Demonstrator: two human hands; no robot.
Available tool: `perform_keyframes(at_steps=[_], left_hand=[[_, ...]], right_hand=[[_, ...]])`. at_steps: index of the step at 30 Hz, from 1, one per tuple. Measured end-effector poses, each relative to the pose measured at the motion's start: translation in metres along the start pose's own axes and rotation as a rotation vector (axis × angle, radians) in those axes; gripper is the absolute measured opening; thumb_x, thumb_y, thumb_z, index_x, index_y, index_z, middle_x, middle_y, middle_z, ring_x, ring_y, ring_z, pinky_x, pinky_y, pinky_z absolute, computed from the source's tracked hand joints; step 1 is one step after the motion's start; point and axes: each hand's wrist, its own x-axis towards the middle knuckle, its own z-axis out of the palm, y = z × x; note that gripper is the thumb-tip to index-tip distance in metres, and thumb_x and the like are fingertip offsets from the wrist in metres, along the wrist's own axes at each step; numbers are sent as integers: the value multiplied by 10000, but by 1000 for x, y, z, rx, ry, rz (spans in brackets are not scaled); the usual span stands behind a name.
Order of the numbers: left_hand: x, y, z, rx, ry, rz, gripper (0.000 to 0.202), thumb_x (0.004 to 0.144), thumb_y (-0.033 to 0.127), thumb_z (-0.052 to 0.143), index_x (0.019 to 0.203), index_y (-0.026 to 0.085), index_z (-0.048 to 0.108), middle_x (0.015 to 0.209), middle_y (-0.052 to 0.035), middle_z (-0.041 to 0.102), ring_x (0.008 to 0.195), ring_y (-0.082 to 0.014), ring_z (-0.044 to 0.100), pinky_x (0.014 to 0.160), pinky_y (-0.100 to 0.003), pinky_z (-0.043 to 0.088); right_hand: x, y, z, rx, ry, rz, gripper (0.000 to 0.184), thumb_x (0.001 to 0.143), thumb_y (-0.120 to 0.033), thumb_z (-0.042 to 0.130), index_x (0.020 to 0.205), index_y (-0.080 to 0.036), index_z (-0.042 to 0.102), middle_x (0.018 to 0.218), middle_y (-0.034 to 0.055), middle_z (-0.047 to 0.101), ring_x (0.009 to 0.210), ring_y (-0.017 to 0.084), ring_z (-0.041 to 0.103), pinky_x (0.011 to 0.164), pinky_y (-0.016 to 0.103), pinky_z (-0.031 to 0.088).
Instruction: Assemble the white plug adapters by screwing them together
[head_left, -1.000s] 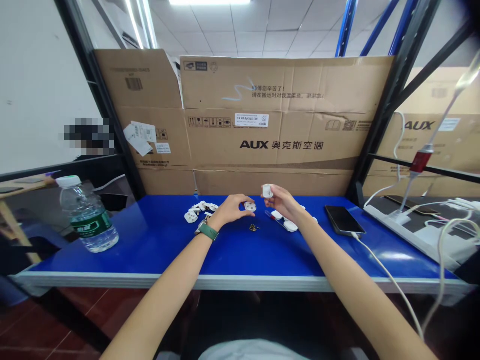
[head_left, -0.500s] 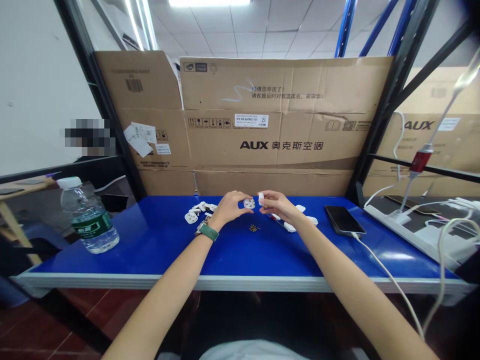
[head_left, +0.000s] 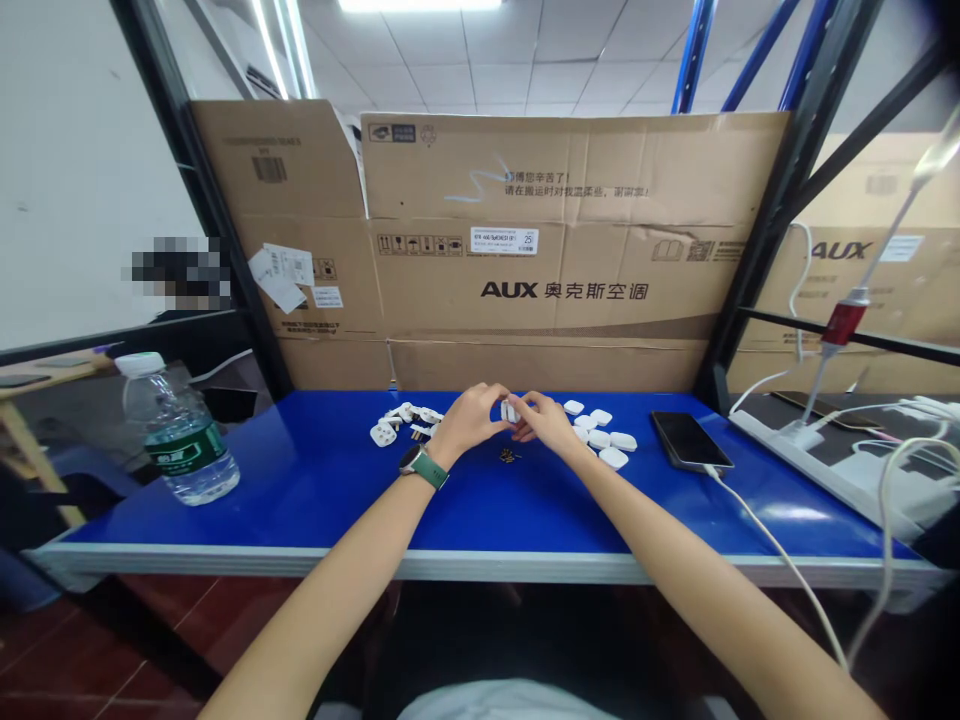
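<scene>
My left hand (head_left: 474, 420) is closed in a pinch on a white plug base (head_left: 505, 411) above the blue table. My right hand (head_left: 545, 418) holds a white plug cover (head_left: 513, 408) against that base, its fingers largely hiding the two parts. Just below the hands lies a small heap of brass-coloured screws (head_left: 508, 456). Several more white plug bases (head_left: 383, 433), some with metal pins showing, are piled beyond my left wrist. To the right of my right hand, several white covers (head_left: 613, 458) lie spread on the table.
A water bottle (head_left: 184, 440) stands at the table's left. On the right a phone (head_left: 688, 438) lies with a white charging cable (head_left: 776, 542) running over the front edge. A power strip (head_left: 810, 440) is farther right. Cardboard (head_left: 555, 345) walls the back. Someone sits beyond the left frame.
My hands have come together, bringing the cover from beside the plug base up against it. My right hand has moved left, uncovering more of the white covers on the table.
</scene>
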Motion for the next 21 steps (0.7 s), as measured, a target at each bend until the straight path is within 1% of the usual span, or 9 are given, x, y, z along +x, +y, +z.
perform_keyframes(at_steps=[2, 5, 9, 12, 15, 18, 21], left_hand=[[0, 3, 1, 2, 1, 9, 335, 827, 328, 824, 1100, 208, 672, 1017, -74, 708, 983, -261, 662, 870, -371, 530], [1, 3, 1, -19, 8, 32, 328, 826, 348, 832, 1079, 205, 681, 1003, -72, 715, 985, -263, 658, 880, -378, 528], [0, 2, 0, -34, 9, 52, 339, 810, 392, 851, 1041, 201, 693, 971, -69, 720, 948, -257, 659, 860, -373, 526], [-1, 1, 2, -58, 3, 62, 410, 793, 432, 862, 1077, 188, 696, 978, -73, 723, 930, -252, 667, 852, -369, 529], [-3, 1, 4, -103, 13, 59, 520, 772, 493, 867, 1158, 191, 694, 1012, -78, 735, 932, -249, 680, 864, -372, 538], [-4, 3, 4, -173, 71, 28, 558, 763, 512, 869, 1202, 209, 706, 1020, -73, 755, 925, -237, 699, 875, -365, 549], [-2, 9, 3, -268, 143, -73, 437, 785, 484, 853, 1116, 217, 756, 954, -53, 779, 856, -213, 721, 848, -339, 560]], right_hand=[[-1, 1, 0, 31, -4, 28, 406, 916, -613, 681, 865, -225, 574, 597, 26, 705, 583, 216, 747, 519, 302, 632], [0, 3, -1, 91, -38, 35, 446, 897, -653, 682, 853, -223, 573, 600, 36, 711, 608, 232, 765, 531, 308, 646], [2, 6, -4, 124, -84, 34, 497, 854, -696, 706, 838, -219, 568, 590, 43, 708, 585, 234, 765, 497, 287, 636], [2, 6, -6, 98, -102, 59, 512, 865, -709, 684, 841, -216, 549, 569, 40, 694, 552, 232, 754, 466, 280, 621], [0, 5, -7, 91, -123, 85, 521, 874, -723, 659, 841, -219, 530, 539, 26, 675, 511, 226, 739, 428, 262, 593], [-3, 1, -7, 128, -148, 70, 486, 894, -692, 656, 877, -226, 520, 544, 16, 683, 494, 206, 727, 424, 238, 573], [-6, -5, -7, 168, -145, 12, 435, 891, -626, 694, 979, -241, 513, 566, -7, 696, 479, 188, 706, 427, 230, 558]])
